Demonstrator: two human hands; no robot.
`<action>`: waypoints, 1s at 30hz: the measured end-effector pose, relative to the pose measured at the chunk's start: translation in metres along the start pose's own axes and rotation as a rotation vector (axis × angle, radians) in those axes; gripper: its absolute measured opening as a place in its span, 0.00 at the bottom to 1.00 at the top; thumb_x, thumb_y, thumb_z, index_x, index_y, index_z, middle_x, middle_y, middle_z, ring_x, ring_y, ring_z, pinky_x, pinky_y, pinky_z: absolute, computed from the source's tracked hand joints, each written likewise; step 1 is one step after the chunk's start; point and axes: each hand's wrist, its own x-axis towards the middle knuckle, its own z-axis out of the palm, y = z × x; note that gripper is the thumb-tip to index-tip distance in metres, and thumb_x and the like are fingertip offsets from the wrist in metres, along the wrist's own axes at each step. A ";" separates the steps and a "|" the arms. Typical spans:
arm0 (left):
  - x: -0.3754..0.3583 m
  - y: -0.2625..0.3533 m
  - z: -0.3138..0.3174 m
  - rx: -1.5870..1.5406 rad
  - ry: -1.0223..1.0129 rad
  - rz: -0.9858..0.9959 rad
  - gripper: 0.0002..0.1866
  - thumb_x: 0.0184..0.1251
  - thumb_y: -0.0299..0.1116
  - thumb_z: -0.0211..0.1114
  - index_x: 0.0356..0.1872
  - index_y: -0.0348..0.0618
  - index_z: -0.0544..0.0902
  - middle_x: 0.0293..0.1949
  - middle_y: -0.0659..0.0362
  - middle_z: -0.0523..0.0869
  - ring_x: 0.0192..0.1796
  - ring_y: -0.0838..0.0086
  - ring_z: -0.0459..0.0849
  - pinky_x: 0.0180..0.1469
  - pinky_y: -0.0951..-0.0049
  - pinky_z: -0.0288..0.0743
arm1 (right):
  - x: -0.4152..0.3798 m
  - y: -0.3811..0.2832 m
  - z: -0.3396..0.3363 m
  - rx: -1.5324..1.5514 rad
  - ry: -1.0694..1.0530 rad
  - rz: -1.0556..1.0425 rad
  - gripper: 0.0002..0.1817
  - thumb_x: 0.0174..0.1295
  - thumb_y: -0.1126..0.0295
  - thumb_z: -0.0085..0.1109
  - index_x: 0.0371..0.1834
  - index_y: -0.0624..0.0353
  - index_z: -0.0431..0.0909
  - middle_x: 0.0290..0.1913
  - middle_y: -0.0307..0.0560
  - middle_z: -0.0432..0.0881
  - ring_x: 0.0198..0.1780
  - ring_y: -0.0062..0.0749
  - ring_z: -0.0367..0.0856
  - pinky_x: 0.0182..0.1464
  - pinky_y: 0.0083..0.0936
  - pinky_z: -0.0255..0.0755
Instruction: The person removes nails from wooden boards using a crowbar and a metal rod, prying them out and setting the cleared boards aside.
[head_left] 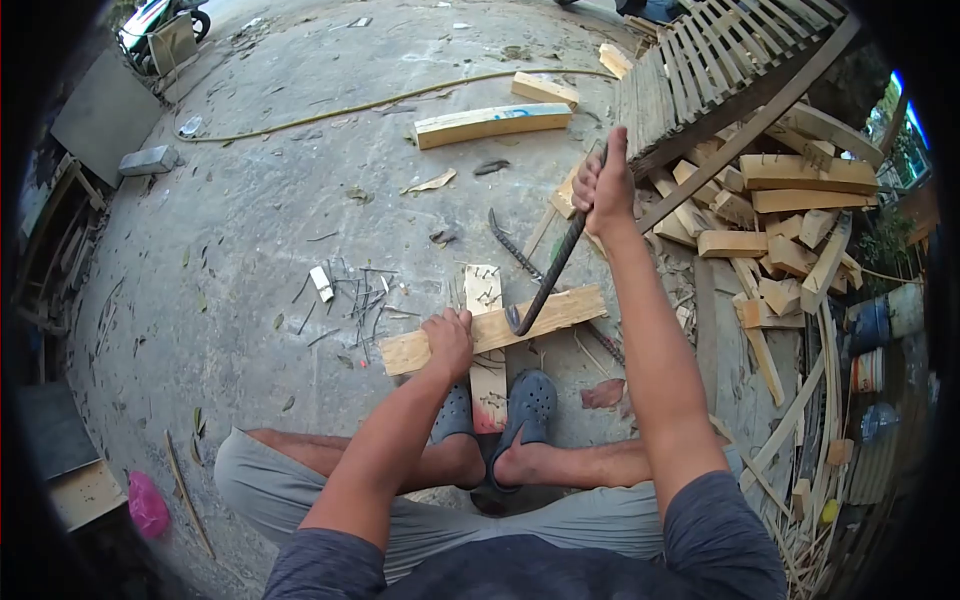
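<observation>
I squat over two crossed wooden planks on the concrete ground. My left hand [449, 338] presses down on the upper plank [560, 308], which lies crosswise. The lower plank [484, 290], studded with nails, runs away from me, its near end pinned between my grey clogs [530, 400]. My right hand [603, 184] grips the top of a dark steel pry bar [553, 265]. The bar slants down to the left and its hooked tip rests on the upper plank near the crossing.
Several pulled nails [350, 300] lie scattered left of the planks. A pile of wood offcuts [790, 220] and a slatted pallet [710, 70] fill the right side. A loose plank [492, 124], a yellow hose [330, 112] and a rebar piece [512, 248] lie ahead.
</observation>
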 end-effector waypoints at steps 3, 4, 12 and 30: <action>0.003 0.002 0.000 0.014 -0.015 -0.003 0.15 0.67 0.35 0.62 0.52 0.46 0.75 0.47 0.49 0.78 0.48 0.52 0.81 0.48 0.47 0.71 | 0.024 0.002 0.017 -0.041 -0.023 0.007 0.39 0.63 0.20 0.50 0.20 0.43 0.57 0.14 0.28 0.56 0.10 0.16 0.54 0.12 0.19 0.50; 0.005 0.001 0.000 0.019 -0.011 -0.005 0.14 0.67 0.35 0.62 0.52 0.46 0.75 0.47 0.49 0.78 0.48 0.52 0.81 0.49 0.47 0.71 | 0.030 0.004 0.020 -0.052 -0.030 0.002 0.39 0.63 0.20 0.50 0.20 0.43 0.57 0.14 0.28 0.56 0.10 0.16 0.54 0.12 0.19 0.51; 0.006 0.007 -0.001 -0.023 0.028 -0.003 0.15 0.65 0.34 0.64 0.51 0.47 0.76 0.47 0.48 0.79 0.48 0.51 0.80 0.49 0.46 0.71 | -0.021 0.015 0.022 0.038 -0.016 -0.210 0.37 0.70 0.24 0.47 0.23 0.47 0.62 0.16 0.30 0.60 0.12 0.17 0.55 0.14 0.20 0.50; 0.073 0.003 -0.037 -0.561 0.091 0.430 0.24 0.59 0.26 0.64 0.59 0.51 0.84 0.64 0.47 0.83 0.67 0.46 0.78 0.62 0.48 0.77 | -0.351 0.118 -0.077 -0.655 -0.488 -0.629 0.13 0.53 0.75 0.72 0.18 0.57 0.75 0.29 0.42 0.83 0.43 0.40 0.88 0.71 0.55 0.70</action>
